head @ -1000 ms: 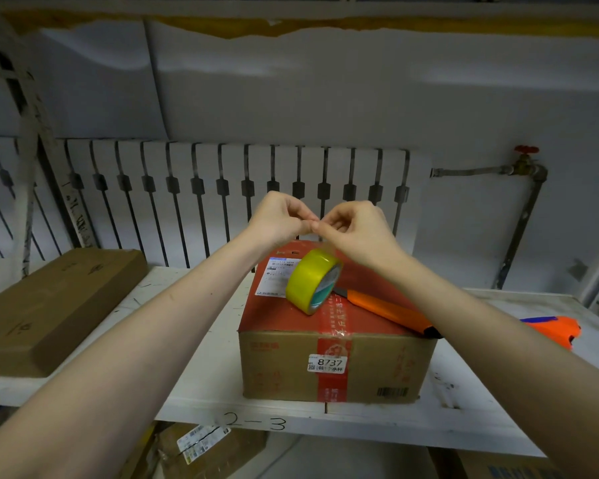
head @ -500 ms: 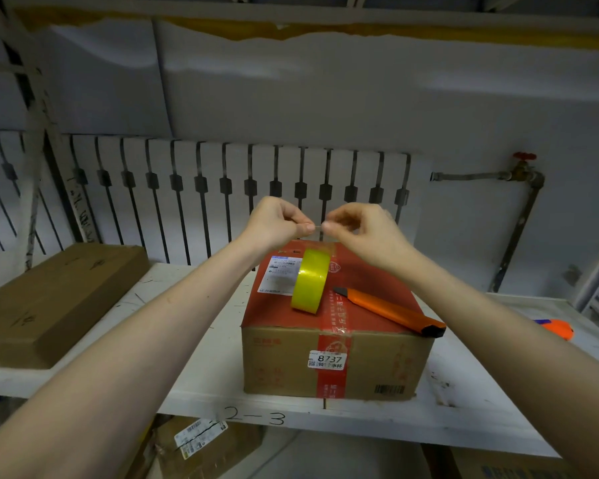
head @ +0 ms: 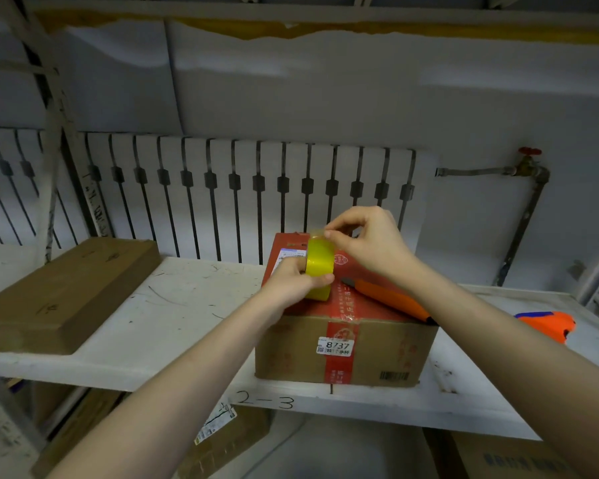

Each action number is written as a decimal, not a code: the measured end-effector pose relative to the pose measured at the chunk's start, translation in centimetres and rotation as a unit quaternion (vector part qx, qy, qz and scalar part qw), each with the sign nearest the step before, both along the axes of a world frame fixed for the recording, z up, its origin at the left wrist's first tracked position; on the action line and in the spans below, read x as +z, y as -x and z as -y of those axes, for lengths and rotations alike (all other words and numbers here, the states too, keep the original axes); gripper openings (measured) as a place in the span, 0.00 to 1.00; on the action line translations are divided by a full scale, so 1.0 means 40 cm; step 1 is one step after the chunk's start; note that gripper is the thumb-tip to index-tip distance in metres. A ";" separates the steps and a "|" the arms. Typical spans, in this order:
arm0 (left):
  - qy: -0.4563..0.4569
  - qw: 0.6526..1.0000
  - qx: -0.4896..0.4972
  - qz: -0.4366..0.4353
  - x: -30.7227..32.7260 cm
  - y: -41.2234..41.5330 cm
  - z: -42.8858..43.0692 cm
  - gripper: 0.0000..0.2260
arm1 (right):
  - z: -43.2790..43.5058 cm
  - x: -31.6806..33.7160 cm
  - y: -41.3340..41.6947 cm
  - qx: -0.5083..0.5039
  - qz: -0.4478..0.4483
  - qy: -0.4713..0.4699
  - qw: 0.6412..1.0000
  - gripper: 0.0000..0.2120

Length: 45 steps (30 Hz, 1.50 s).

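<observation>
**A:** What is changing at the roll?

**B:** The left hand (head: 293, 283) is coming down off the strip. Half a second ago both hands were pinching the loose end and the tape roll (head: 320, 267) was dangling. Now the left fingers are grasping the roll, which is standing on edge over the lid of the red-taped box (head: 343, 350). The fingers of the right hand (head: 370, 240) are pinching the free end (head: 317, 233) at the top of the roll.

**A:** What is that meaning for the job?

**B:** In my judgement, the end is separated and the roll is braced, so a length can be drawn off.

**A:** And the containers?

**B:** At the left, a flat carton (head: 63, 295) is lying closed on the shelf (head: 187, 305), hiding its contents. The red-taped box, labelled 8737, is sitting closed too and showing nothing inside. An orange utility knife (head: 391, 300) is resting on its lid. At the far right, an orange tool (head: 547, 326) is lying on the shelf.
</observation>
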<state>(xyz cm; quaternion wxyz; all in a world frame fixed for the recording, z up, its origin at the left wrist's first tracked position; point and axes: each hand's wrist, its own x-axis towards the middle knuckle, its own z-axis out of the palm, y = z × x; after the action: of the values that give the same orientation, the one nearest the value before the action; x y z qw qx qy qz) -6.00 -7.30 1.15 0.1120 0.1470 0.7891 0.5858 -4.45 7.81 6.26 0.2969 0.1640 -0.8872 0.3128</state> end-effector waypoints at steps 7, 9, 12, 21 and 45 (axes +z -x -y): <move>-0.198 0.973 -0.059 0.100 0.034 -0.087 -0.024 0.06 | -0.027 -0.046 -0.112 0.039 -0.071 -0.089 0.993 0.05; -0.218 0.967 -0.070 0.109 0.041 -0.114 -0.027 0.08 | -0.036 -0.046 -0.146 0.034 -0.072 -0.126 0.989 0.07; -0.261 0.952 -0.080 0.139 0.055 -0.155 -0.028 0.07 | -0.052 -0.041 -0.196 0.011 -0.104 -0.200 0.974 0.08; -0.228 0.962 -0.032 0.145 0.072 -0.216 -0.098 0.13 | -0.145 -0.100 -0.331 -0.016 -0.148 -0.202 0.968 0.14; -0.195 0.954 -0.091 0.208 0.030 -0.271 -0.449 0.07 | -0.459 -0.254 -0.421 -0.073 0.107 0.156 0.979 0.14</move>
<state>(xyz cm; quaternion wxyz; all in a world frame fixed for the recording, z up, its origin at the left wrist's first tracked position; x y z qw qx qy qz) 4.85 10.67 2.35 0.2953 0.1124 0.6021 0.7332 12.37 26.17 -3.91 0.2440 0.0162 -0.8638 0.4404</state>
